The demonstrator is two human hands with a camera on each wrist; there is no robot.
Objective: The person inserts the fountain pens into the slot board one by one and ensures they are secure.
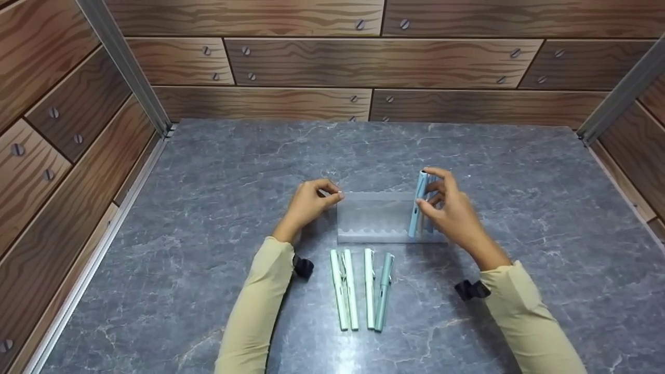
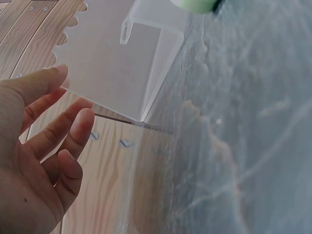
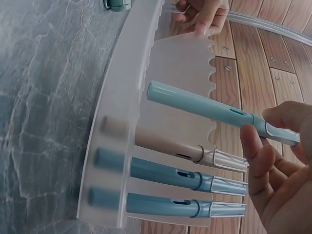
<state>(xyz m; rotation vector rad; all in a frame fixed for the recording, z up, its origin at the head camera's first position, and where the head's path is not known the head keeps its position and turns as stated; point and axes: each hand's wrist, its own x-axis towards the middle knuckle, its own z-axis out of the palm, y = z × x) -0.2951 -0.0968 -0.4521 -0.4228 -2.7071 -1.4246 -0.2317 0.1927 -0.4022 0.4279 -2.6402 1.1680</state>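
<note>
Four pens point(image 1: 369, 291) lie on the table point(image 1: 234, 171) before the rack point(image 1: 374, 214), with three more pens point(image 3: 165, 173) in its right end.

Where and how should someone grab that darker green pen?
Pinch the darker green pen near its far, clip end, probably from above: it lies flat, and there it angles away from the pale green pen beside it, leaving more room.
</note>
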